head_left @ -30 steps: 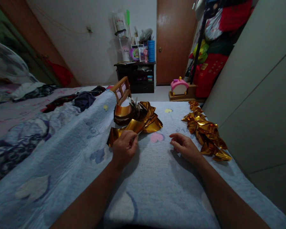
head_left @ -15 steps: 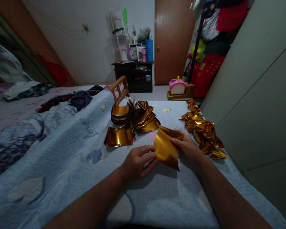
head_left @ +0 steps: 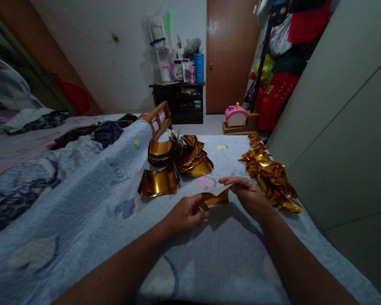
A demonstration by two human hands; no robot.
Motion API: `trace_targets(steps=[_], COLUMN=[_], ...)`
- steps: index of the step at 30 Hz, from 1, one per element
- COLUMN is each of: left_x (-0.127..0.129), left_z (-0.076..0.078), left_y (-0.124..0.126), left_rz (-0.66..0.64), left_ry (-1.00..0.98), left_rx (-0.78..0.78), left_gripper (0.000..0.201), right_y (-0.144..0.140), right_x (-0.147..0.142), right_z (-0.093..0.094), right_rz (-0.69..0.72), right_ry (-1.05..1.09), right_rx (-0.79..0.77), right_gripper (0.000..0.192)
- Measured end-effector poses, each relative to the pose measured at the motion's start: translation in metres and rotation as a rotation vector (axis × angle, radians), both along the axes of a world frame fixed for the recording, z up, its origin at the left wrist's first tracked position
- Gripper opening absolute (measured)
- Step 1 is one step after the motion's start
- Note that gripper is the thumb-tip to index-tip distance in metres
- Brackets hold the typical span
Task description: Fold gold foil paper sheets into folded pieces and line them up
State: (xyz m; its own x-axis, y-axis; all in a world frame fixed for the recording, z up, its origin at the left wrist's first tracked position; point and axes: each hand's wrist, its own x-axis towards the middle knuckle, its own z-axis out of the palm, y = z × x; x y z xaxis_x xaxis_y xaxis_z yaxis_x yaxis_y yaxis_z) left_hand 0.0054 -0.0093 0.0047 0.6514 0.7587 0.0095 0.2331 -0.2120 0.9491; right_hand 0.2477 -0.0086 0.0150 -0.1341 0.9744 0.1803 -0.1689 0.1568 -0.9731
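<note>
My left hand (head_left: 186, 213) and my right hand (head_left: 248, 195) hold one gold foil sheet (head_left: 215, 198) between them, just above the light blue quilt (head_left: 92, 212). The sheet lies nearly flat, seen edge-on, and each hand pinches one end. Behind my hands sits a curled stack of gold foil sheets (head_left: 160, 182), and further back a bigger pile of curled gold sheets (head_left: 180, 154). A row of folded gold foil pieces (head_left: 269, 171) runs along the quilt's right side, close to my right hand.
A grey wardrobe panel (head_left: 343, 127) rises on the right. Dark clothes (head_left: 106, 130) lie on the bed at left. A small wooden chair back (head_left: 158, 118) stands behind the foil. A dark shelf unit (head_left: 180, 99), a door (head_left: 228, 55) and a pink toy (head_left: 236, 115) stand further back.
My left hand took a gold sheet from the stack and brought it to the middle. My right hand joined it, and the sheet went from tilted up to nearly flat.
</note>
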Motion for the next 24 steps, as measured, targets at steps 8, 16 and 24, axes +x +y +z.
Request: trace_targets(steps=[8, 16, 24], left_x=[0.001, 0.003, 0.002], left_z=[0.004, -0.001, 0.000], left_y=[0.010, 0.016, 0.016], left_rz=[0.128, 0.314, 0.396], left_ry=[-0.593, -0.615, -0.573], left_rx=[-0.644, -0.675, -0.674], left_gripper=[0.060, 0.057, 0.063], right_y=[-0.006, -0.012, -0.013], right_x=[0.001, -0.012, -0.028], right_z=[0.016, -0.004, -0.026], right_rz=[0.265, 0.359, 0.279], right_ry=[-0.220, -0.633, -0.957], right_rx=[0.121, 0.381, 0.537], right_gripper=[0.024, 0.039, 0.090])
